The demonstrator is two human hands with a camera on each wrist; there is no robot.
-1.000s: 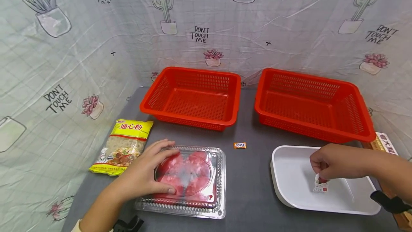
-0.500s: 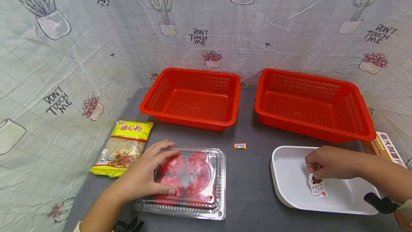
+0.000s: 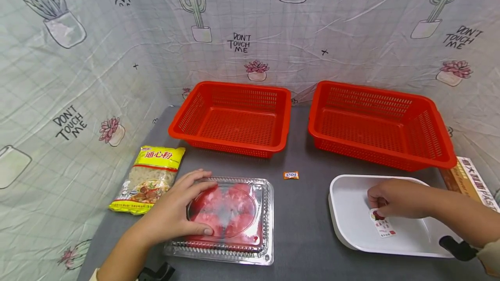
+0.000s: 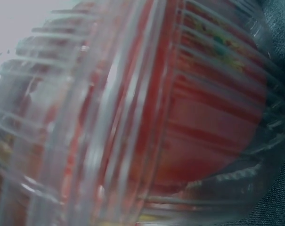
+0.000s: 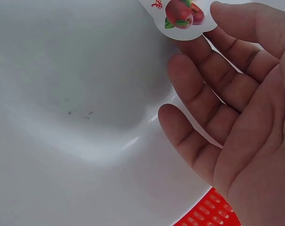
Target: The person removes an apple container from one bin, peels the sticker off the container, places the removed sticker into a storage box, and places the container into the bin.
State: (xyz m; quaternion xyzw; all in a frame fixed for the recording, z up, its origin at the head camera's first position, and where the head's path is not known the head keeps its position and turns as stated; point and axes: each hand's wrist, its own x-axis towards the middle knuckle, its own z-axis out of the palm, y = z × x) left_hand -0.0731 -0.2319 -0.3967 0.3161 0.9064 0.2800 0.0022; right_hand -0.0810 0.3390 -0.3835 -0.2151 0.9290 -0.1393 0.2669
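Observation:
My left hand (image 3: 177, 209) rests on the lid of a clear plastic clamshell box (image 3: 238, 216), fingers spread along its left side. Red and white contents show through the plastic. The left wrist view catches only a blurred side of the box, its ribbed plastic over red. Over a white tray (image 3: 345, 224), my right hand (image 3: 398, 198) pinches a small white card (image 3: 384, 228) between thumb and index finger. In the right wrist view the card's rounded end (image 5: 183, 32) bears a printed picture of red fruit, and the other fingers extend loosely below it.
Two red plastic baskets (image 3: 230, 147) stand at the back, the right one (image 3: 375, 156) just behind the tray. A yellow pasta bag (image 3: 150, 181) lies left of the clamshell. Between box and tray lies a small orange packet (image 3: 291, 175). A brown box (image 3: 465, 181) stands at the far right.
My right hand has shifted a little left within the tray area, and the card in it has tilted and shows more of its printed face. The left hand has stayed on the box.

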